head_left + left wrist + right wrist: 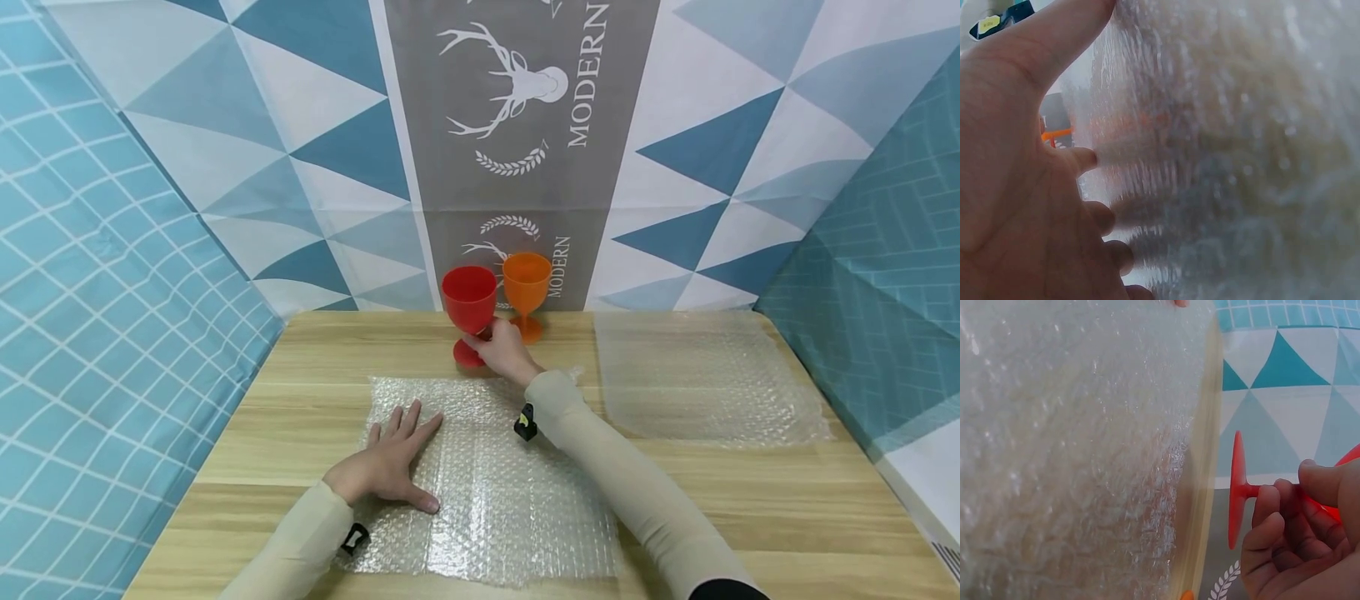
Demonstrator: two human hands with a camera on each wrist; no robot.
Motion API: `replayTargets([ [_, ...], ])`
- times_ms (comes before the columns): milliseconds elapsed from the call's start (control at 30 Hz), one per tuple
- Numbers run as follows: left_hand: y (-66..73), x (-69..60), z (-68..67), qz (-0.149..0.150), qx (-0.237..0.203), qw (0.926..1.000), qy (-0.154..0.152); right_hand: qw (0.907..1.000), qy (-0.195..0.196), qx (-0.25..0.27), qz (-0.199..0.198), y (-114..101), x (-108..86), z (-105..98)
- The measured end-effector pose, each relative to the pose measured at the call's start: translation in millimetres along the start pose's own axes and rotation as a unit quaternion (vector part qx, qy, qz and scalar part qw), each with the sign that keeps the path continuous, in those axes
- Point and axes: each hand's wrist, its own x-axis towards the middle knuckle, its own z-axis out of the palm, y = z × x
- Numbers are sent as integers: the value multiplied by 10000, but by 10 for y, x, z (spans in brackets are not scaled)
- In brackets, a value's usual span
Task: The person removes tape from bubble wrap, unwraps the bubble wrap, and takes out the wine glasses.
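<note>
A red plastic goblet (pixel 470 298) is upright near the back edge of the table, and my right hand (pixel 507 352) grips it by the stem. In the right wrist view the thumb and curled fingers close round the stem, with the goblet's round base (pixel 1237 490) showing beyond them. My left hand (pixel 392 467) lies flat with spread fingers on a sheet of bubble wrap (pixel 495 500) at the middle front. The left wrist view shows that palm and its fingertips touching the bubble wrap. Just right of the red goblet stands an orange goblet (pixel 527 287).
A second sheet of bubble wrap (pixel 697 379) lies at the back right of the wooden table (pixel 300 400). Patterned cloth (pixel 322 167) hangs right behind the table's back edge, and blue checked cloth (pixel 112 333) borders the left side.
</note>
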Motion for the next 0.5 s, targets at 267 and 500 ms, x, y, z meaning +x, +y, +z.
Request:
replayTargets([
  [267, -1, 6, 8, -54, 82, 10000, -12, 9999, 125, -52, -42, 12, 28, -14],
  [500, 6, 7, 6, -59, 107, 9999, -17, 9997, 232, -12, 1, 48, 57, -42],
])
